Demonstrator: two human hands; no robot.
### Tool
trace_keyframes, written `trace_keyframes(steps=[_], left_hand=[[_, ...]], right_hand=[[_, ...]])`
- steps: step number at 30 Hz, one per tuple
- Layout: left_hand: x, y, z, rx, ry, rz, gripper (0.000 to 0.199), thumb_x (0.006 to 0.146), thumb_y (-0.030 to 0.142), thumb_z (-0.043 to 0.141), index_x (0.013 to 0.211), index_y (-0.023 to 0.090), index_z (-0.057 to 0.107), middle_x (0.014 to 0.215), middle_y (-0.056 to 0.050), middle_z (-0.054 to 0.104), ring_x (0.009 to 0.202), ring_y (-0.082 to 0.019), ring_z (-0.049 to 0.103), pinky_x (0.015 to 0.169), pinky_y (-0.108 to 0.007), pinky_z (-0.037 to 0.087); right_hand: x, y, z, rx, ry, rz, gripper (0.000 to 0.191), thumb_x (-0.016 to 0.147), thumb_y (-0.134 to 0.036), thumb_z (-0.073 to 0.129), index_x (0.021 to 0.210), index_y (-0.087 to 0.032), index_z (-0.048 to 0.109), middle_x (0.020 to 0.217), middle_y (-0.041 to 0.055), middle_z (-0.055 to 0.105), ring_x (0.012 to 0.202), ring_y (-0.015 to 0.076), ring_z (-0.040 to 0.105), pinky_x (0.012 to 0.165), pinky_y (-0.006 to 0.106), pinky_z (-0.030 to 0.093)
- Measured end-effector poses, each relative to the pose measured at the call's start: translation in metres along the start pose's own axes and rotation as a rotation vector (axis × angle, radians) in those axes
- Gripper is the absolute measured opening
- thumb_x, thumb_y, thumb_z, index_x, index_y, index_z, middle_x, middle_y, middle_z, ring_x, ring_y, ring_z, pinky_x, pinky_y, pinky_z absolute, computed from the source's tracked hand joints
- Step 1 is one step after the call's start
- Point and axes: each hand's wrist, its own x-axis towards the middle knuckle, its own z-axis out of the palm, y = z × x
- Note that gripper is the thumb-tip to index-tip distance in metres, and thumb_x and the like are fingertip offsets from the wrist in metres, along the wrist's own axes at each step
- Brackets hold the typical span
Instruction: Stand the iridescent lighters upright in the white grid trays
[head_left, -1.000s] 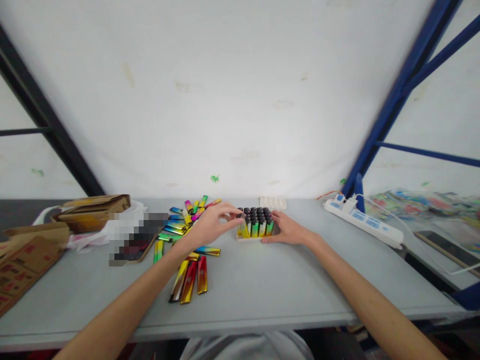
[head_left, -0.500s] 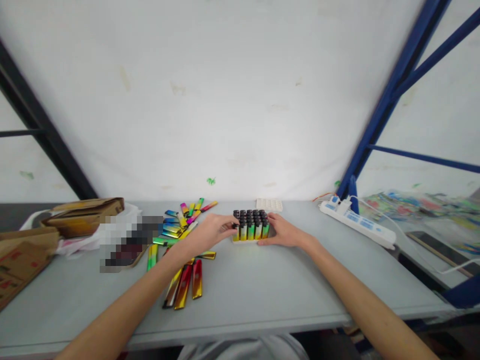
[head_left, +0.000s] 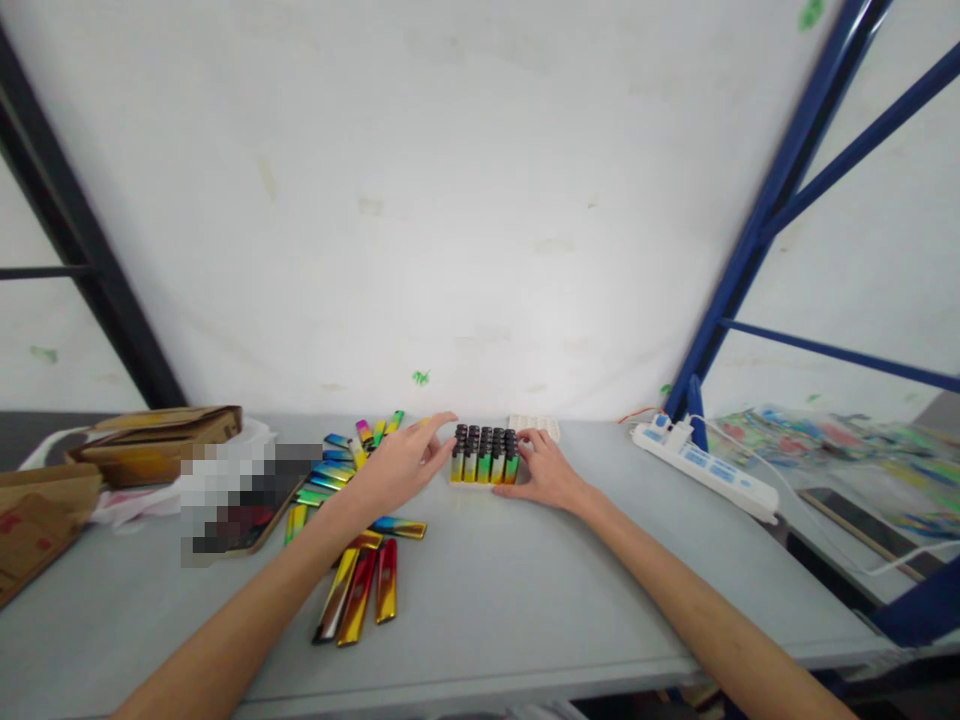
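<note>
Several lighters [head_left: 484,462] with black tops and yellow-green bodies stand upright in tight rows in a white tray [head_left: 474,487]. My right hand [head_left: 547,474] grips the tray of lighters at its right end, thumb at the front and fingers behind. At the left end is my left hand [head_left: 405,458], its thumb and forefinger apart and nothing visible between them. Its fingertips are close to the leftmost lighters; whether they touch cannot be made out. Loose, flat, shiny metallic pieces [head_left: 357,597] in red, gold, green and blue lie around and partly under my left forearm.
A second white tray [head_left: 534,427] lies behind the lighters. Cardboard boxes [head_left: 161,445] and a partly blurred dark phone-like object [head_left: 259,520] are on the left. On the right are a white power strip [head_left: 705,470], a phone [head_left: 862,530] and a blue metal frame [head_left: 757,235].
My left hand has let go of the left end of the lighters, and its fingers have spread. My right hand keeps its hold at the right end. The whole view has shifted slightly.
</note>
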Motion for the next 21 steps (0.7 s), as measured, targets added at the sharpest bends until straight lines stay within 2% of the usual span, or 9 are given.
trace_keyframes(steps=[2, 5, 9, 12, 16, 19, 21], left_hand=[[0.001, -0.003, -0.007, 0.026, 0.062, -0.018, 0.04, 0.102, 0.044, 0.041, 0.134, 0.023, 0.053, 0.079, -0.002, 0.071, 0.071, -0.019, 0.066, 0.074, -0.028, 0.046], [0.001, -0.005, -0.011, 0.071, 0.091, -0.019, 0.035, 0.102, 0.04, 0.04, 0.126, 0.022, 0.058, 0.073, -0.001, 0.069, 0.067, -0.019, 0.064, 0.07, -0.028, 0.044], [0.001, -0.003, -0.011, 0.091, 0.044, 0.008, 0.031, 0.101, 0.035, 0.041, 0.116, 0.021, 0.063, 0.069, -0.002, 0.068, 0.066, -0.019, 0.064, 0.067, -0.028, 0.043], [0.001, -0.001, -0.01, 0.116, 0.014, 0.005, 0.03, 0.1, 0.031, 0.04, 0.108, 0.02, 0.066, 0.071, -0.003, 0.07, 0.066, -0.019, 0.065, 0.068, -0.028, 0.044], [0.003, -0.009, -0.01, 0.19, -0.021, -0.046, 0.032, 0.1, 0.032, 0.041, 0.108, 0.019, 0.069, 0.078, -0.006, 0.074, 0.073, -0.021, 0.069, 0.073, -0.03, 0.047], [0.005, -0.026, -0.01, 0.315, -0.057, -0.117, 0.034, 0.099, 0.031, 0.042, 0.11, 0.017, 0.071, 0.093, -0.011, 0.076, 0.089, -0.026, 0.07, 0.082, -0.034, 0.049], [0.006, -0.042, -0.007, 0.405, -0.077, -0.152, 0.035, 0.097, 0.029, 0.043, 0.112, 0.015, 0.071, 0.106, -0.015, 0.074, 0.102, -0.028, 0.068, 0.089, -0.037, 0.048]], right_hand=[[0.014, 0.0, 0.005, -0.065, 0.019, 0.005, 0.075, 0.072, -0.075, 0.072, 0.119, -0.016, 0.066, 0.132, 0.0171, 0.052, 0.125, 0.0352, 0.045, 0.109, 0.051, 0.041], [0.042, 0.005, 0.011, -0.157, 0.012, 0.029, 0.074, 0.072, -0.072, 0.073, 0.119, -0.016, 0.066, 0.138, 0.0183, 0.048, 0.128, 0.0368, 0.042, 0.108, 0.053, 0.04], [0.078, 0.017, 0.017, -0.238, -0.066, 0.081, 0.074, 0.07, -0.072, 0.074, 0.116, -0.014, 0.068, 0.137, 0.0185, 0.05, 0.129, 0.0378, 0.04, 0.108, 0.052, 0.04], [0.094, 0.025, 0.018, -0.274, -0.075, 0.123, 0.074, 0.072, -0.071, 0.072, 0.117, -0.012, 0.068, 0.136, 0.0187, 0.052, 0.127, 0.0358, 0.042, 0.108, 0.048, 0.04], [0.1, 0.032, 0.018, -0.293, -0.061, 0.164, 0.074, 0.076, -0.071, 0.07, 0.118, -0.011, 0.068, 0.131, 0.0197, 0.055, 0.124, 0.0348, 0.046, 0.106, 0.045, 0.04], [0.092, 0.036, 0.015, -0.298, -0.061, 0.199, 0.076, 0.079, -0.073, 0.065, 0.124, -0.012, 0.066, 0.133, 0.0206, 0.054, 0.125, 0.0364, 0.045, 0.105, 0.047, 0.04], [0.08, 0.04, 0.011, -0.291, -0.053, 0.223, 0.08, 0.081, -0.073, 0.063, 0.134, -0.014, 0.059, 0.137, 0.0207, 0.052, 0.128, 0.0372, 0.044, 0.106, 0.049, 0.04]])
